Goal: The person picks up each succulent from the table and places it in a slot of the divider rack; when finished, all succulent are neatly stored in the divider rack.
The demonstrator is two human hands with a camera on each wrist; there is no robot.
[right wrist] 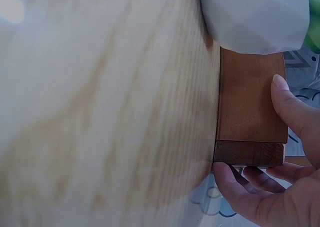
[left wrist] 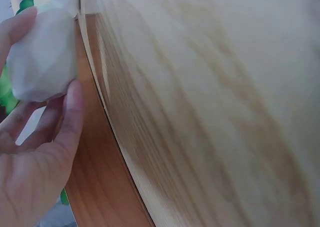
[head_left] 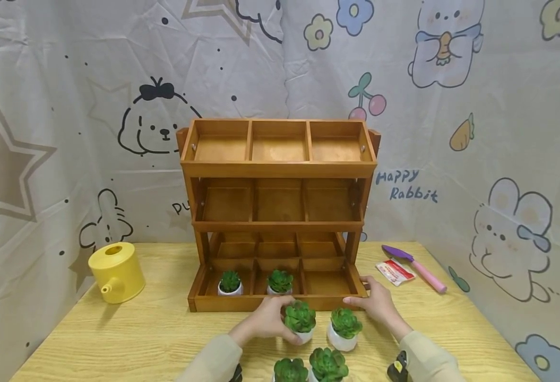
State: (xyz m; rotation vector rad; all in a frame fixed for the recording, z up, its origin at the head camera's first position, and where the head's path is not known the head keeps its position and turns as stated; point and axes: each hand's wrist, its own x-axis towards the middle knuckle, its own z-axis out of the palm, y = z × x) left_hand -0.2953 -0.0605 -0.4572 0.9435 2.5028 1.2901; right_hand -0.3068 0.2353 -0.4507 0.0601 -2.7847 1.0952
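My left hand [head_left: 269, 320] pinches the white pot [left wrist: 42, 57] of a small green succulent [head_left: 300, 317], just in front of the wooden shelf [head_left: 280, 170]. In the left wrist view the thumb and fingers lie on opposite sides of this pot. At the shelf's front right corner, my right hand [head_left: 379, 303] grips the wood, its thumb on the front board [right wrist: 253, 97] and its fingers at the side. Two potted succulents sit in the bottom front row: one in the left compartment [head_left: 230, 282], one in the middle compartment [head_left: 280, 281].
Another potted succulent [head_left: 344, 329] stands near my right hand, and two more [head_left: 327, 364] are at the front edge of view. A yellow watering can [head_left: 117, 272] is on the left. To the right lie a purple trowel with pink handle [head_left: 420, 270] and a red-and-white packet [head_left: 395, 271].
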